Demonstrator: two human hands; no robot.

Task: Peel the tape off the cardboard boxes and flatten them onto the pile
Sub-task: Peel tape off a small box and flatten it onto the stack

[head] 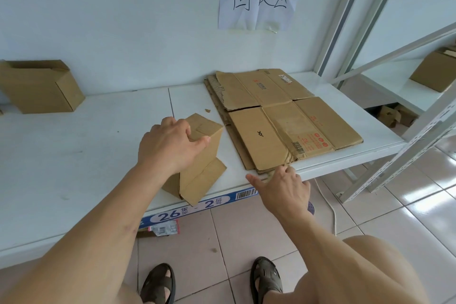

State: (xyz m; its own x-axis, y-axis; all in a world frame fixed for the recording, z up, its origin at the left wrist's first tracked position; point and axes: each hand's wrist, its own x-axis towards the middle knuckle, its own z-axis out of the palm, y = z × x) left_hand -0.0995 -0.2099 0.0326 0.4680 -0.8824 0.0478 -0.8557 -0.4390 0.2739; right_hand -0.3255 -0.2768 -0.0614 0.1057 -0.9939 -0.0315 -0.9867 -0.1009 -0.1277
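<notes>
White shelf (86, 145) carries flattened pile (283, 116); left hand (170, 143) grips small box (202, 155), right hand (283, 190) fingers loose.

Left hand (170, 145) curled in a grip, right hand (283, 190) reaching, thumb out

Small box (199, 155) upright — beside flattened pile (283, 118).

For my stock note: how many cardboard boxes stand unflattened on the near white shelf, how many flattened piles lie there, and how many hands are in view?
Unflattened boxes: 2, the small box and the open box
Flattened piles: 1, the pile
Hands: 2, left hand, right hand
Total: 5
</notes>
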